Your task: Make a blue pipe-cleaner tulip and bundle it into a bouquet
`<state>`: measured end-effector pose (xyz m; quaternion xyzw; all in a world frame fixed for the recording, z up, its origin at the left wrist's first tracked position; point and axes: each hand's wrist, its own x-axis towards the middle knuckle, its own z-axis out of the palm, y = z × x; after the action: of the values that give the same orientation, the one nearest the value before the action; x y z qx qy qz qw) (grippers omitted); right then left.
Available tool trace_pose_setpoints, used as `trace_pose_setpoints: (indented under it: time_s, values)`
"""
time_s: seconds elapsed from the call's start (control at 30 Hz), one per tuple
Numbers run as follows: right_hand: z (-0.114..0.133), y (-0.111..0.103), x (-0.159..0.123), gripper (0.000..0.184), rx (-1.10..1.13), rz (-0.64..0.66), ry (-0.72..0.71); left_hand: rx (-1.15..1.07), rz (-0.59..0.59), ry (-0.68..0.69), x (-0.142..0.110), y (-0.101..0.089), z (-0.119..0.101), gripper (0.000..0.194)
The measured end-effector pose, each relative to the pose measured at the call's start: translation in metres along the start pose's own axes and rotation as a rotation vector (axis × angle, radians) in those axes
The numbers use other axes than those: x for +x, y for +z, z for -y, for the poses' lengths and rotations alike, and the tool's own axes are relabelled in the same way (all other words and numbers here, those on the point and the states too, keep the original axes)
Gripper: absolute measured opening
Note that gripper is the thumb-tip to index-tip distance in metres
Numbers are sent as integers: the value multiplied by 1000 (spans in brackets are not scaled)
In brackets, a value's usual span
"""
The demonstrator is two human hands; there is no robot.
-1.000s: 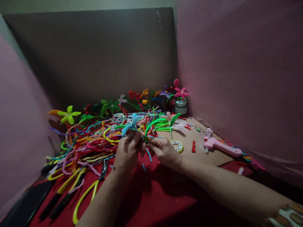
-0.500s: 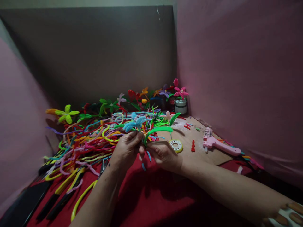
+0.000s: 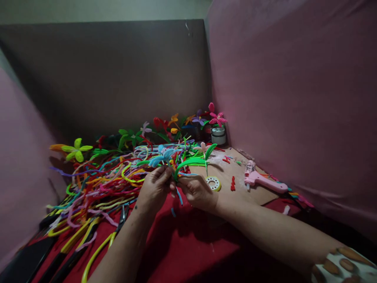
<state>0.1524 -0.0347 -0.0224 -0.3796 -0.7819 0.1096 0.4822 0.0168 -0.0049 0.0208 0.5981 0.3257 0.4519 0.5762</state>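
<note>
A light blue pipe-cleaner flower (image 3: pixel 161 157) stands up out of my left hand (image 3: pixel 153 188), whose thumb and fingers are closed on its stem. Close against it, my right hand (image 3: pixel 200 193) pinches the lower end of a curved green pipe-cleaner leaf (image 3: pixel 192 161), which arches to the right above the knuckles. The fingertips of both hands nearly meet at the stem, and the exact joint is hidden. A short blue pipe-cleaner end (image 3: pixel 179 195) pokes out below the fingers. Just beyond my right hand are a tape roll (image 3: pixel 218 184) and a pale pink flower (image 3: pixel 203 147) with a green leaf.
A heap of colourful pipe cleaners (image 3: pixel 108 177) covers the left side. Yellow-and-black pliers (image 3: pixel 75 239) and scissors (image 3: pixel 122 218) lie nearer. On the right board (image 3: pixel 224 167) rest red scraps (image 3: pixel 233 183) and a pink glue gun (image 3: pixel 265 181). Finished flowers (image 3: pixel 141 133) line the back.
The view has swung slightly, so the table items appear farther left and mostly lower. Both hands keep hold of the flower and leaf, with little visible movement.
</note>
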Motion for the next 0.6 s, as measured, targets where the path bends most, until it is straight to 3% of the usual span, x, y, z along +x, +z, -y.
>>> trace_pose_setpoints:
  time_s: [0.1,0.23,0.33,0.43,0.6]
  values:
    - [4,-5,5,22,113,-87,62,-86,27,-3,7,3,-7,26]
    - [9,-21,16,24,265,-403,175,-247,12,47,27,15,-9,31]
    - [6,-39,24,23,334,-594,261,105,16,-22,48,34,6,26]
    - [-2,-53,29,22,379,-734,297,278,40,-50,69,59,29,17]
    - [-9,-62,31,20,266,-844,304,395,-75,154,96,88,49,24]
